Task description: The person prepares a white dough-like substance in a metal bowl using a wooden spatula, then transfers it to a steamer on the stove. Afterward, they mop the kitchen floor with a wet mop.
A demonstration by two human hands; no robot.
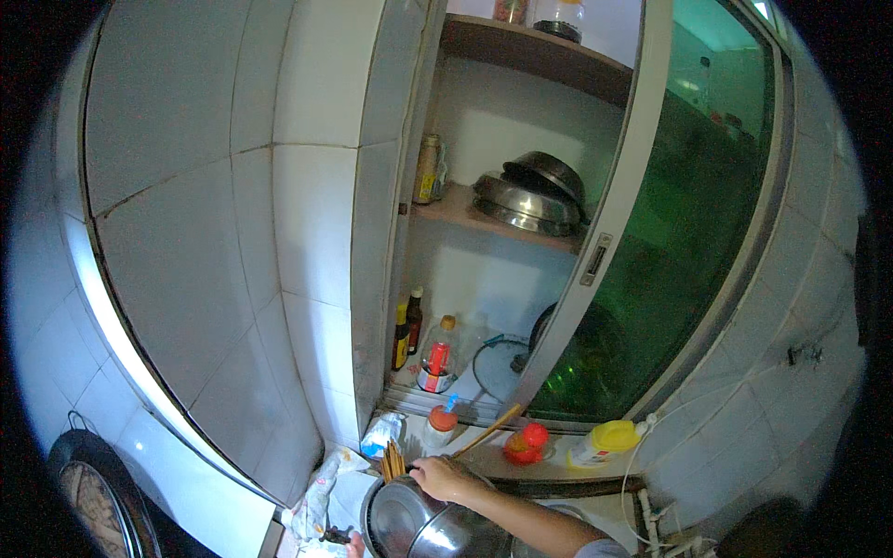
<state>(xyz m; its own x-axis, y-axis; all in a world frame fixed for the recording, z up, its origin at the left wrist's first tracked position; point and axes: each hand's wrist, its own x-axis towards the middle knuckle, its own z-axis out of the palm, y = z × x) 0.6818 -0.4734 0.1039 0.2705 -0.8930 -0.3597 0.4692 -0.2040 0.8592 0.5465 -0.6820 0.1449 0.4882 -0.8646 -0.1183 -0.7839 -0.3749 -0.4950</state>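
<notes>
My right hand reaches in from the lower right, its fingers curled at the upper rim of a shiny stainless steel bowl. Another steel vessel rests against that bowl, and both sit inside a larger metal basin. Just left of my right fingers, a bundle of wooden chopsticks stands upright. Only a fingertip or two of my left hand shows at the bottom edge, beside the basin; whether it holds anything is hidden.
A crumpled plastic bag lies left of the basin. Along the ledge stand a red-lidded jar, red-orange items and a yellow-topped bottle. Behind, a cabinet with a sliding green glass door holds steel bowls and bottles.
</notes>
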